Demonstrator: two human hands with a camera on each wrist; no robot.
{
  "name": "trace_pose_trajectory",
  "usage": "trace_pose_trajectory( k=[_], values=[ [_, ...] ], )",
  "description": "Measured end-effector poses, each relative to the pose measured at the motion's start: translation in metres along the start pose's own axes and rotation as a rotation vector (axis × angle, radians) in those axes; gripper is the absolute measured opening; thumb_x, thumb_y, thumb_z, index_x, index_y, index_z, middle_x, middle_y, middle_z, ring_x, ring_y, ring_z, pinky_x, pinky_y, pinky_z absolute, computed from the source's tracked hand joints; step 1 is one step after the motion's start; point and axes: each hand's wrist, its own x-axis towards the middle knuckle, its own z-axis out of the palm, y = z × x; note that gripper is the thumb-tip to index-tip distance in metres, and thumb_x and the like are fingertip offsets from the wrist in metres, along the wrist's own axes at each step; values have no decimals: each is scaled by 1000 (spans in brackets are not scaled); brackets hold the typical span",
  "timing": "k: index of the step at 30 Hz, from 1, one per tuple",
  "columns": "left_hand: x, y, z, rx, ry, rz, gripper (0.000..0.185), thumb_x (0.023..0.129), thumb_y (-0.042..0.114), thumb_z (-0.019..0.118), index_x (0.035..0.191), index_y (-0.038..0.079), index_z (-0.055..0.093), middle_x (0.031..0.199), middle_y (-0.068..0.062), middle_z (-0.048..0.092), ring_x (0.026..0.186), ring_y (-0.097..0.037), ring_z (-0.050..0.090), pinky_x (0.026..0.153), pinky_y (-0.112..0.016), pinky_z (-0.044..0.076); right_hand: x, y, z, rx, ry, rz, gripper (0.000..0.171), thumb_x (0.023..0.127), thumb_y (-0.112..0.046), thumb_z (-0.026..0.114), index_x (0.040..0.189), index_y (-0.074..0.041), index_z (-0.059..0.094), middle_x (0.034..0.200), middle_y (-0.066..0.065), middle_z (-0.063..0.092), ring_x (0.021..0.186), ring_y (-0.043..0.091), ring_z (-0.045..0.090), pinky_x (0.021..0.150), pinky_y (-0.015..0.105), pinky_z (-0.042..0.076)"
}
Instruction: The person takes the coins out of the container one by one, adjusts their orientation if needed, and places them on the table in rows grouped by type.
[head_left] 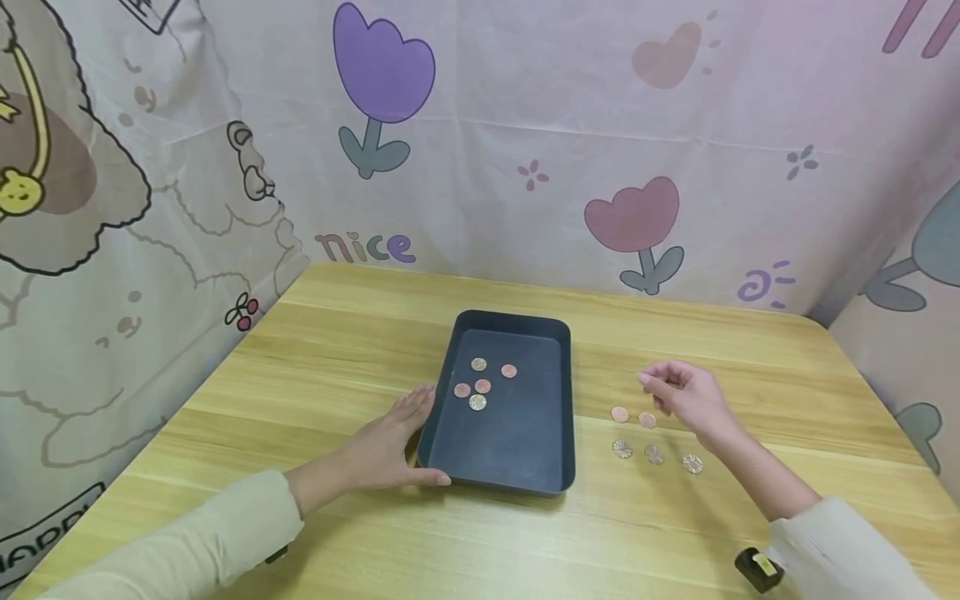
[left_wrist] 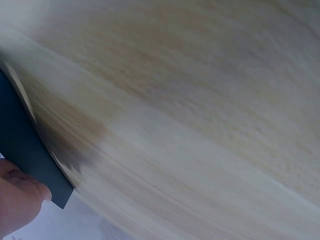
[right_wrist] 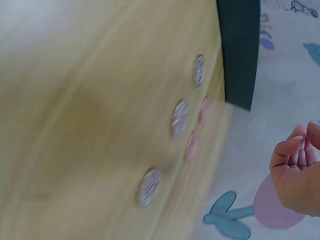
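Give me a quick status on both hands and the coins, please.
Left hand rests on tray edge. Right hand empty, fingers loosely curled above five table coins. Five coins in tray.

You're looking at a pale wooden table (head_left: 352,333) filling the lower frame, with a pastel cartoon curtain (head_left: 525,125) of tulips and a bear across the top and left

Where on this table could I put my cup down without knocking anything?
Bare wood lies behind the tray, toward the curtain, along the table front edge between the two sleeves, and at the far left. It is crowded right of the tray, where five coins lie under the right hand. The left hand rests against the tray's left wall.
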Motion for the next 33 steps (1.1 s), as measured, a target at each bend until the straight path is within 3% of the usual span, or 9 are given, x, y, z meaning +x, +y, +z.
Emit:
trace_pose_trajectory(
  k=[9,16,26,33],
  values=[
    [0,0,0,-4,6,-7,115,68,70,64,145,-4,20,155,-17,15,143,-33,16,116,-46,23,16,-26,26,45,-104,-57,28,90,-11,58,106,12,55,70,-9,55,60,6,52,52,19,47],
    [0,-1,2,0,10,-9,116,68,70,63,145,-4,20,155,-17,15,143,-33,16,116,-46,22,31,-32,57,98,-193,-107,25,89,-8,59,104,12,56,72,-7,56,61,9,52,51,21,47],
    [1,-2,1,3,9,-6,116,68,72,62,146,-3,19,155,-16,15,143,-32,15,116,-45,22,56,-30,99,73,-190,-94,21,89,-7,60,104,8,59,87,20,61,71,21,55,54,22,50],
    [1,-2,3,0,23,2,117,67,70,64,146,-2,18,155,-16,14,143,-33,16,116,-45,21,72,-26,124,64,-192,-96,25,87,-7,62,107,8,60,86,12,62,68,13,55,55,26,51]
  ],
)
